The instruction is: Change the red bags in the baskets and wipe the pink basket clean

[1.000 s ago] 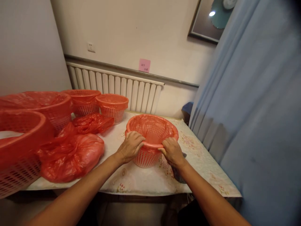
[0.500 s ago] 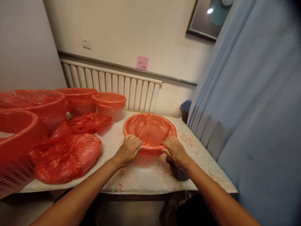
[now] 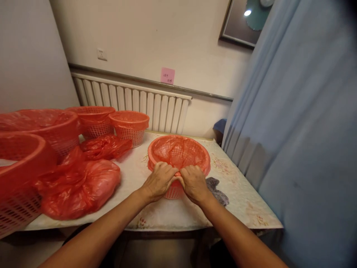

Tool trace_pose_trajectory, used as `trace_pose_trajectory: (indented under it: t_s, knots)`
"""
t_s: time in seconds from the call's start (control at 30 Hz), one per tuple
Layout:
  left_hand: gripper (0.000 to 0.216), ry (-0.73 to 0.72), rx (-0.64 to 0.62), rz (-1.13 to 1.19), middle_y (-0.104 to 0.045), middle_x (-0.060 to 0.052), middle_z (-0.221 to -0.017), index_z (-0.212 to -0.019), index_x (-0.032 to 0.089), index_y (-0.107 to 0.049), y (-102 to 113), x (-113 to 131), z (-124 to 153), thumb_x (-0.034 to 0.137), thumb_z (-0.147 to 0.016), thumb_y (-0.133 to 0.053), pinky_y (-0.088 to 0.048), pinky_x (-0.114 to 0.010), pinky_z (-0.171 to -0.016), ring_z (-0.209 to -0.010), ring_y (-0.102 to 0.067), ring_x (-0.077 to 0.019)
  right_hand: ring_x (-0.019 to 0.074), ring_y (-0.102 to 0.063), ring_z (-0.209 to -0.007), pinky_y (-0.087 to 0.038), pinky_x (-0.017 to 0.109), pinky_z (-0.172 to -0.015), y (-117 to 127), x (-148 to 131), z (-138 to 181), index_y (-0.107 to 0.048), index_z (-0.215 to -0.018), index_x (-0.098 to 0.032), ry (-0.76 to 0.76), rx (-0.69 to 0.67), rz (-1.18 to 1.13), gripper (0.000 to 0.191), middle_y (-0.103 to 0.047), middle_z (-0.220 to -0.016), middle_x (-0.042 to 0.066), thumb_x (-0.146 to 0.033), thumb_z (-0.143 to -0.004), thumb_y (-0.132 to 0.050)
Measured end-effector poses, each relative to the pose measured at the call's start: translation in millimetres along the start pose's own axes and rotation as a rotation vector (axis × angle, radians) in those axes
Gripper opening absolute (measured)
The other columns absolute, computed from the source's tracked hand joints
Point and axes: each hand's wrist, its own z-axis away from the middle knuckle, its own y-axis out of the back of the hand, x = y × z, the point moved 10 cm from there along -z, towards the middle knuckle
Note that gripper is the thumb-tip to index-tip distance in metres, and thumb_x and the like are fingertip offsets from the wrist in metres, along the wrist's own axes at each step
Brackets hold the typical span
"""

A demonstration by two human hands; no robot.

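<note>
A plastic mesh basket [image 3: 173, 192] stands upright on the table, lined with a red plastic bag [image 3: 178, 152] folded over its rim. My left hand [image 3: 159, 179] is closed over the near rim, gripping the bag's folded edge. Right beside it, my right hand [image 3: 194, 183] grips the same edge, the two thumbs nearly touching. How much of the rim itself is held under the film cannot be made out. To the right of my right hand lies a dark grey crumpled cloth [image 3: 219, 193], partly hidden by the wrist.
Several red-lined baskets [image 3: 131, 126] crowd the table's left side. In front of them lie a knotted red plastic bag [image 3: 86, 186] and another crumpled red bag [image 3: 107, 146]. A floral cloth [image 3: 156, 216] covers the table. A blue curtain [image 3: 295, 130] hangs along the right edge; a radiator [image 3: 134, 95] stands behind.
Both hands have slid inward along the near rim, from apart to side by side. The grey cloth shows more now that my right hand has moved left.
</note>
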Motion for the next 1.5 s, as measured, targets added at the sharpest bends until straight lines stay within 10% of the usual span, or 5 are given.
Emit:
trace_pose_trajectory:
  t_s: [0.47, 0.63, 0.83, 1.2, 1.5]
  knots:
    - [0.033, -0.036, -0.014, -0.002, -0.057, -0.004, -0.082, -0.083, 0.017, -0.054, 4.9, -27.2, -0.8, 0.034, -0.099, -0.031, -0.034, -0.039, -0.085, -0.082, -0.046, -0.0196, 0.0226, -0.047, -0.081, -0.037, 0.037, -0.079, 1.3, 72.3, 23.9, -0.055, -0.085, -0.019, 0.123, 0.028, -0.184, 0.045, -0.056, -0.082, 0.007, -0.051, -0.098, -0.027]
    - [0.027, -0.029, 0.032, -0.057, -0.060, -0.008, -0.105, -0.115, 0.016, -0.054, 1.2, -1.7, -4.2, 0.031, -0.097, -0.041, -0.033, -0.040, -0.094, -0.100, -0.047, -0.0225, 0.0212, -0.047, -0.074, -0.032, 0.035, -0.070, -2.4, 33.6, 10.6, -0.054, -0.078, -0.020, 0.034, -0.005, -0.016, 0.038, -0.058, -0.077, 0.005, -0.048, -0.098, -0.037]
    - [0.032, -0.038, 0.017, -0.168, -0.057, -0.005, -0.080, -0.086, 0.016, -0.057, -12.2, 2.6, -2.4, 0.035, -0.099, -0.034, -0.036, -0.038, -0.082, -0.079, -0.045, -0.0202, 0.0200, -0.049, -0.074, -0.029, 0.034, -0.067, -1.9, -6.8, 0.0, -0.055, -0.085, -0.020, 0.059, -0.087, 0.006, 0.023, -0.061, -0.079, 0.003, -0.037, -0.097, -0.045]
    - [0.023, -0.124, 0.005, -0.069, -0.056, -0.005, -0.084, -0.089, 0.017, -0.058, 4.7, -26.4, 1.4, 0.027, -0.097, -0.038, -0.038, -0.039, -0.086, -0.086, -0.046, -0.0210, 0.0235, -0.046, -0.086, -0.038, 0.039, -0.083, 3.4, 77.6, 32.4, -0.055, -0.088, -0.019, 0.101, 0.029, -0.169, 0.034, -0.057, -0.086, 0.007, -0.044, -0.098, -0.034]
    - [0.024, -0.088, 0.044, -0.125, -0.061, -0.007, -0.088, -0.109, 0.015, -0.058, -9.9, 8.4, -3.0, 0.027, -0.097, -0.040, -0.038, -0.038, -0.084, -0.085, -0.050, -0.0211, 0.0221, -0.047, -0.077, -0.032, 0.036, -0.071, 4.4, 8.5, 11.3, -0.056, -0.082, -0.019, -0.027, 0.017, -0.013, 0.028, -0.059, -0.080, 0.006, -0.041, -0.096, -0.045]
